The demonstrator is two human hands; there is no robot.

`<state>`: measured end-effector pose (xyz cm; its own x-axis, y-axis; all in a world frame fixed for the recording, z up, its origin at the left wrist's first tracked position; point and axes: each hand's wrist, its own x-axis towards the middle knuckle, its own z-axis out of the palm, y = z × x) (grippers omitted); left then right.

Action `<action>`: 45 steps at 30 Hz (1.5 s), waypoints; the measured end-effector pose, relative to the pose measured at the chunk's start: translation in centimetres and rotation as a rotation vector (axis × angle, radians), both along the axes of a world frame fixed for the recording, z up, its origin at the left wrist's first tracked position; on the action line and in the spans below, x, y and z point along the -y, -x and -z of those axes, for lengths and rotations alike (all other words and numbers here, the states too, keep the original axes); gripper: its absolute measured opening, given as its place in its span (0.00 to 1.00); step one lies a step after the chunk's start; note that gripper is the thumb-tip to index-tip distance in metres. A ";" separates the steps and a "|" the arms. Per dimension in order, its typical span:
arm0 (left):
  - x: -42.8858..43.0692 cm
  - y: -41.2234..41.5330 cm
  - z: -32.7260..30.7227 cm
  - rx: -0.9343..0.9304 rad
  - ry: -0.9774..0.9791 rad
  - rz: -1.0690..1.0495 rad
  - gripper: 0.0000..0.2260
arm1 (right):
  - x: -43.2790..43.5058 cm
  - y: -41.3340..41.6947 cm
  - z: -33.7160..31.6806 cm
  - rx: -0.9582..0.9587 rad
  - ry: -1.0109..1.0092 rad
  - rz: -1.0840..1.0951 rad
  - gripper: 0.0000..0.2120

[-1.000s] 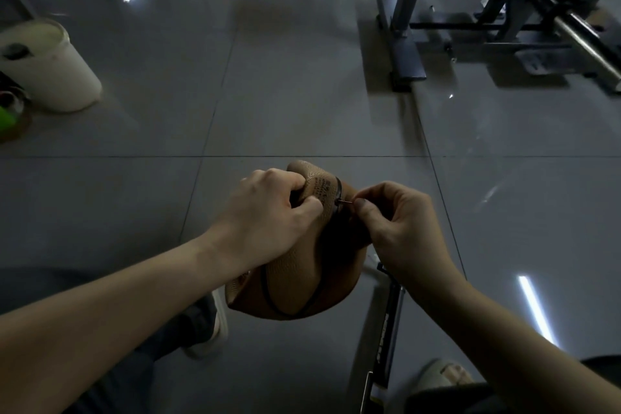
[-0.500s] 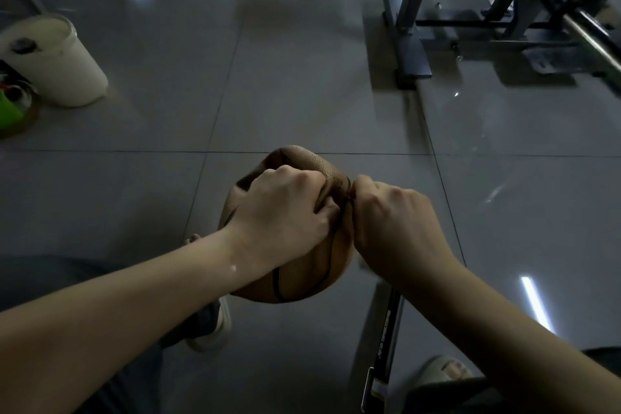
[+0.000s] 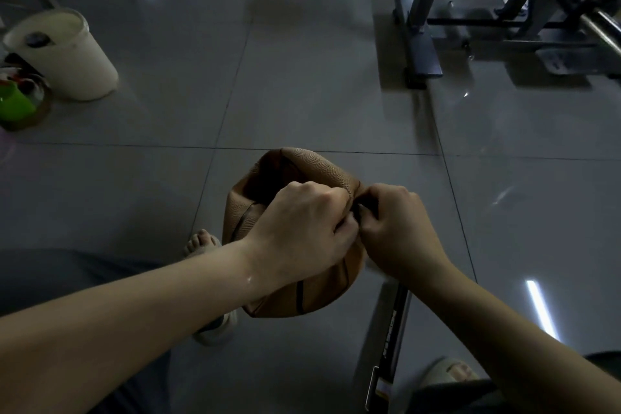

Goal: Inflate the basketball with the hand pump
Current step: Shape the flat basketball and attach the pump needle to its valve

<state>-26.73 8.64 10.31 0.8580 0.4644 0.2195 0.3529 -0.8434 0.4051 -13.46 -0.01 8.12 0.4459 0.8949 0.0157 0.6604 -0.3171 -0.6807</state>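
The basketball (image 3: 295, 171) has rolled in the person's grip: the printed label seen a second ago is out of view, and a dented hollow now faces up at 12 o'clock. The left hand (image 3: 302, 225) has slid toward 3 o'clock and meets the right hand (image 3: 396, 228), closing the gap where the needle's metal tip showed; the needle is now hidden behind curled fingers (image 3: 369, 208). Bare toes (image 3: 201, 242) have appeared at the ball's 8 o'clock.

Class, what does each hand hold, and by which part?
Left hand grips the deflated basketball by its upper fold; right hand pinches a small dark object there.
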 end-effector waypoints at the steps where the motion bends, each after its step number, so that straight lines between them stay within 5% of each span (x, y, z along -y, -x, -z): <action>1: 0.0 -0.1 0.0 0.001 -0.007 0.001 0.14 | 0.0 -0.2 0.1 -0.115 -0.006 0.035 0.08; 6: -1.5 -0.7 0.5 -0.089 -0.121 -0.109 0.17 | 0.2 -0.5 0.7 -0.333 -0.018 -0.005 0.08; 20: -1.6 -0.9 2.7 -0.132 0.248 -0.209 0.15 | -1.0 -1.1 2.9 0.302 -0.026 -0.110 0.10; 30: -0.6 -0.3 2.7 -0.073 0.332 -0.136 0.16 | -2.5 -1.7 3.3 -0.293 0.041 0.127 0.20; 38: -1.0 0.5 3.3 0.038 0.323 -0.132 0.16 | -2.7 -0.6 3.4 0.109 -0.114 -0.014 0.20; 45: -1.4 0.8 2.9 0.056 0.405 -0.128 0.15 | -2.5 -0.5 3.8 0.229 -0.056 0.019 0.26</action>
